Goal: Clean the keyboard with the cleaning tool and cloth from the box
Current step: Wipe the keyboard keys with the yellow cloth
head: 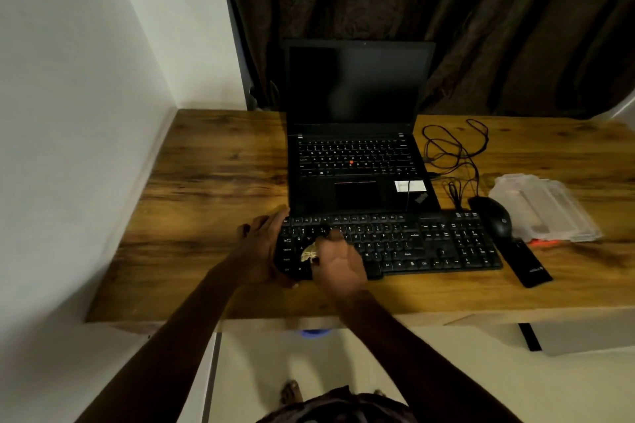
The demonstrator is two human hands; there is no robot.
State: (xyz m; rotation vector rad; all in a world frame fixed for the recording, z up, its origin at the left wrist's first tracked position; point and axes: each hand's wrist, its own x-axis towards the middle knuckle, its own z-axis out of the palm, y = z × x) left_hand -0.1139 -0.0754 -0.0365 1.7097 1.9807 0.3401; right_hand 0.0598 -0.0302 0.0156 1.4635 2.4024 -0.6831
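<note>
A black external keyboard [429, 244] lies across the front of the wooden desk [213, 182]. My left hand [264, 244] grips the keyboard's left end, fingers curled over its far corner. My right hand [338, 261] rests on the left part of the keys and pinches a small yellowish cloth [309, 255], pressed onto the keys. The clear plastic box [546, 206] sits at the right side of the desk. A small orange tool [544, 243] pokes out at the box's front edge, mostly hidden.
An open black laptop [357, 154] stands right behind the keyboard. A black mouse [494, 216] with tangled cable [453, 154] lies to the right, with a flat black case [529, 264] in front of it. A white wall borders the desk's left side.
</note>
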